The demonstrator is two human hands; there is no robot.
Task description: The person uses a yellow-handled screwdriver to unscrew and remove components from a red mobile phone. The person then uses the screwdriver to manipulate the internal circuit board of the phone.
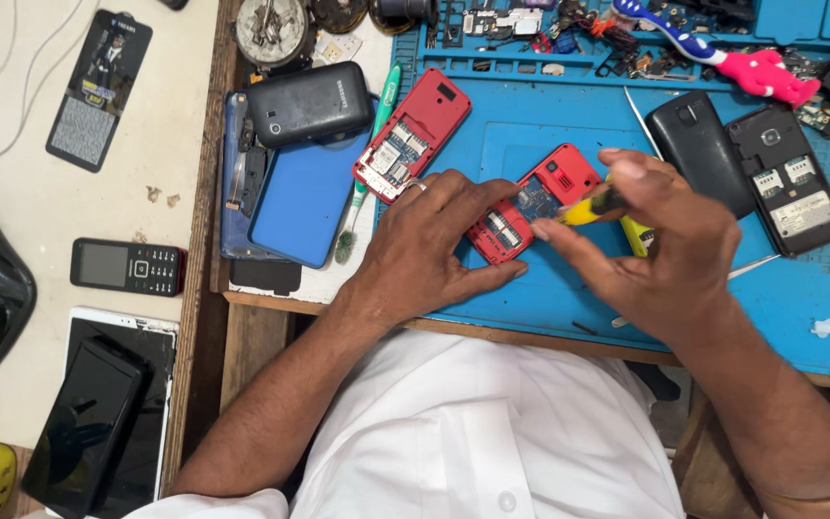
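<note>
Head view: left hand (pixel 434 245) spread flat, fingers pinning a red opened phone (pixel 533 202) at centre of the blue work mat (pixel 549 298); right hand (pixel 655 245) closed round a yellow-handled screwdriver (pixel 588 207), tip on the phone's innards. At 10 o'clock, a second red phone shell (pixel 413 144); at 2 o'clock, two black phones (pixel 751 173) with backs off. Farther at 9 o'clock, a keypad phone (pixel 127 266) on a pale table (pixel 31 221). At 1 o'clock, a pink-handled brush (pixel 742 62) amid loose parts.
</note>
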